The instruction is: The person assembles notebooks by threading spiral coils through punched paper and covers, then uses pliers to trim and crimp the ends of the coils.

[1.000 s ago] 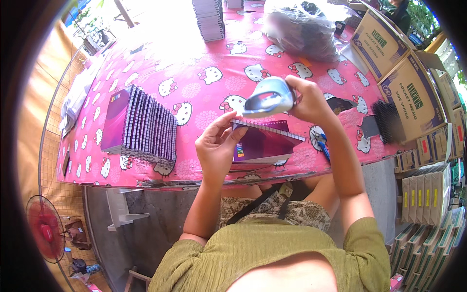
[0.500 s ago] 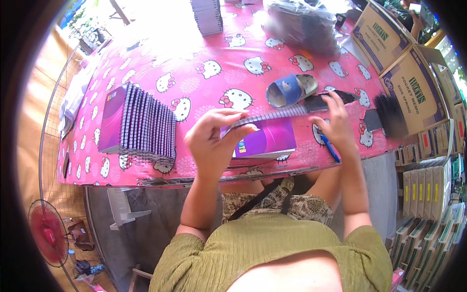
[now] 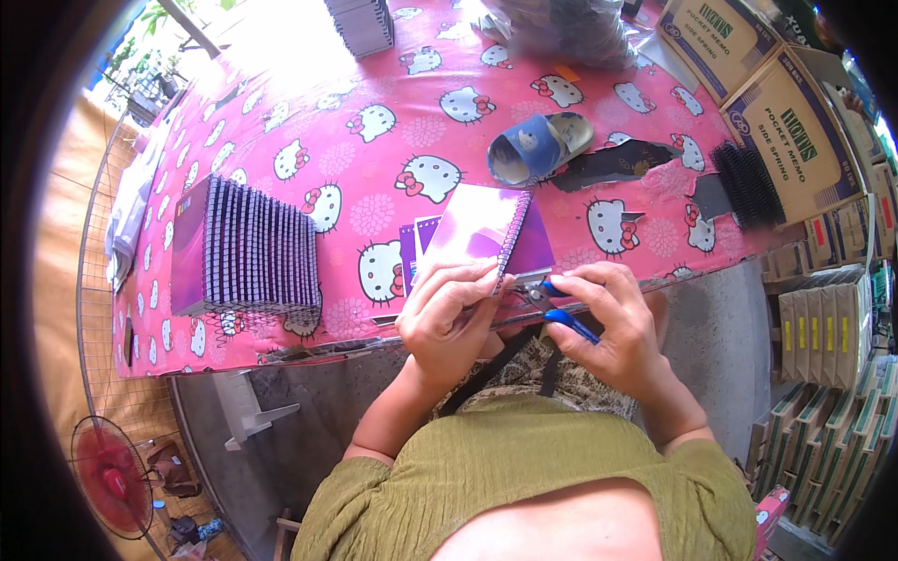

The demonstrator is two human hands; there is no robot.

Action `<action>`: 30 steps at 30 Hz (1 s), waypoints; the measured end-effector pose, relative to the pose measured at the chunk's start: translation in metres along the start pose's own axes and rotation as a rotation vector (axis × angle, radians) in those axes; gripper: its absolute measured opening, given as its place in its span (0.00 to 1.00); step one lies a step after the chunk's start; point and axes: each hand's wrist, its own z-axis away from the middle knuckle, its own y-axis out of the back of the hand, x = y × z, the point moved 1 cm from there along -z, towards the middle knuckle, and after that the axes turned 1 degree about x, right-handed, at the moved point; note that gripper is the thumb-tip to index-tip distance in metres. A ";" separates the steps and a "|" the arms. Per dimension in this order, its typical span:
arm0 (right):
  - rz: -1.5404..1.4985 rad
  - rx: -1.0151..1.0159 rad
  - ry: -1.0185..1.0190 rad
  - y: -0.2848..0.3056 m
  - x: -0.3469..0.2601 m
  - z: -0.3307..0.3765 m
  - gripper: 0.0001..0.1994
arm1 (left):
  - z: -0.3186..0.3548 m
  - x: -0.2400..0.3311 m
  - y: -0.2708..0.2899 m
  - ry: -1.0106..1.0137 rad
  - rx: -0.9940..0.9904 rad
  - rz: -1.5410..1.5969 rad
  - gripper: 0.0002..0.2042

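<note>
My left hand (image 3: 447, 323) pinches the lower end of a purple-covered spiral notebook (image 3: 479, 220), its dark coil (image 3: 513, 234) running down the right edge. The notebook is tilted over other purple covers (image 3: 535, 238) on the table. My right hand (image 3: 617, 323) is closed around small blue-handled pliers (image 3: 572, 326). The pliers' jaws meet the coil's lower end, beside my left fingertips; whether they bite the wire is hard to make out. To the left stands a tight row of bound notebooks (image 3: 253, 252), coils facing me.
A pink patterned cloth (image 3: 369, 220), torn in places, covers the table. Beyond my hands lies a blue slipper (image 3: 535, 150). Black coils (image 3: 748, 187) sit at the right by cardboard boxes (image 3: 795, 131). Another notebook stack (image 3: 363, 26) and a plastic bag (image 3: 561, 28) are farther back.
My right hand has left the far end of the coil and now holds the blue-handled pliers, which lay on the table. The notebook has swung from edge-on to cover-up, nearer me.
</note>
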 end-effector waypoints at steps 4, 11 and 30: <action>-0.054 -0.010 -0.017 -0.007 -0.004 -0.002 0.21 | 0.001 0.001 0.001 0.001 0.013 0.022 0.10; -0.164 -0.046 -0.079 -0.002 -0.007 -0.005 0.18 | -0.001 0.004 0.001 -0.012 0.009 0.014 0.12; 0.540 0.175 -0.302 -0.003 0.138 0.031 0.17 | -0.067 -0.051 0.261 0.400 0.867 -0.181 0.10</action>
